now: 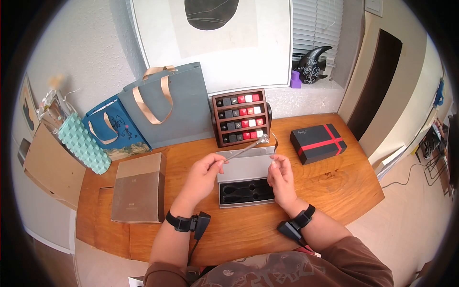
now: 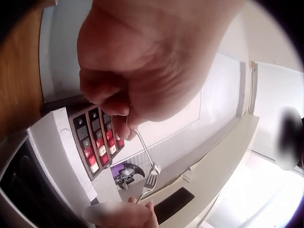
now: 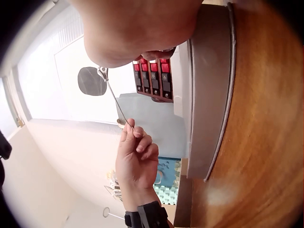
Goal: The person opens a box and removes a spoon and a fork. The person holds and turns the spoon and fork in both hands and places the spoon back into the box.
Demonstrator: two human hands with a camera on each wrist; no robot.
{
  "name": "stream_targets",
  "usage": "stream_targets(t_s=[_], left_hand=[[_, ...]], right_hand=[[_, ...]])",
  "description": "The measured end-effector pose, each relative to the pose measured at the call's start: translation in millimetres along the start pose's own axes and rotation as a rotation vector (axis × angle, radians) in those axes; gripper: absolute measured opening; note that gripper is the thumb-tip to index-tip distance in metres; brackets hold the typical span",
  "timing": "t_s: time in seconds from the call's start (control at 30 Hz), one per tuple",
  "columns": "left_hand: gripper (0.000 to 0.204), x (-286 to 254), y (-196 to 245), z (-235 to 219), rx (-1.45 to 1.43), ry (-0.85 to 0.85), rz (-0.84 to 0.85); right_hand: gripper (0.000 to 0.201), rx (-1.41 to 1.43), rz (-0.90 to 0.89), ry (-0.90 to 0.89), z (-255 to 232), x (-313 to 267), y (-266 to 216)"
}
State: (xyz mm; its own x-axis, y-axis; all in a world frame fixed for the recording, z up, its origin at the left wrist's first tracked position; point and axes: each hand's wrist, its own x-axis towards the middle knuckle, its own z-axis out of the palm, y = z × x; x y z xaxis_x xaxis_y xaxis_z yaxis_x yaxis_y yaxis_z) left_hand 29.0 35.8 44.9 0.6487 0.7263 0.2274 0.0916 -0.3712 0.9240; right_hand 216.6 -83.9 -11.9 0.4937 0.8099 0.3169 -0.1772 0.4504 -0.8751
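Note:
My left hand (image 1: 202, 176) pinches the handle of a slim silver utensil (image 1: 244, 151) between thumb and fingers. Its chunky, shaped end points up and to the right; I cannot tell what kind of utensil it is. My right hand (image 1: 282, 178) pinches a silver fork (image 2: 150, 182) by its handle, tines up. In the left wrist view the tines are close to the utensil's shaped end. Below both hands lies an opened grey box (image 1: 248, 204), its lid raised behind, with black lining (image 1: 239, 191) moulded into hollows.
A wooden rack (image 1: 242, 119) of small red, black and white cubes stands behind the box. To the right lies a black box with red ribbon (image 1: 318, 143); at left are a brown box (image 1: 137, 189), a grey gift bag (image 1: 186, 107) and a blue bag (image 1: 119, 125).

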Motion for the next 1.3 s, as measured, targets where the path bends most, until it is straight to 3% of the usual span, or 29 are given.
stream_targets(t_s=[0.13, 0.37, 0.57, 0.87, 0.97, 1.03, 1.13, 1.3], left_hand=[[0.016, -3, 4, 3, 0.094, -0.124, -0.056], [0.014, -5, 5, 9, 0.070, -0.201, -0.079], [0.019, -7, 11, 8, 0.093, -0.189, -0.105], [0.026, -2, 4, 8, 0.012, 0.002, 0.037], [0.040, -1, 2, 9, -0.191, 0.049, 0.029], [0.063, -2, 0, 8, -0.378, -0.003, -0.046], [0.075, -2, -2, 14, -0.630, -0.042, -0.100], [0.079, -4, -2, 23, -0.835, -0.051, -0.132]], right_hand=[[0.029, 0.043, -0.009, 0.016, -1, 2, -8], [0.016, 0.009, 0.047, 0.035, -3, 8, -16], [0.011, 0.060, 0.041, 0.135, -11, 17, -14], [0.016, 0.247, 0.138, 0.190, -19, 23, -22], [0.013, 0.250, 0.157, 0.144, -16, 22, -24], [0.012, 0.235, 0.168, 0.129, -12, 20, -26], [0.011, 0.232, 0.173, 0.078, -9, 17, -25], [0.007, 0.072, 0.250, -0.118, -4, 12, -23]])
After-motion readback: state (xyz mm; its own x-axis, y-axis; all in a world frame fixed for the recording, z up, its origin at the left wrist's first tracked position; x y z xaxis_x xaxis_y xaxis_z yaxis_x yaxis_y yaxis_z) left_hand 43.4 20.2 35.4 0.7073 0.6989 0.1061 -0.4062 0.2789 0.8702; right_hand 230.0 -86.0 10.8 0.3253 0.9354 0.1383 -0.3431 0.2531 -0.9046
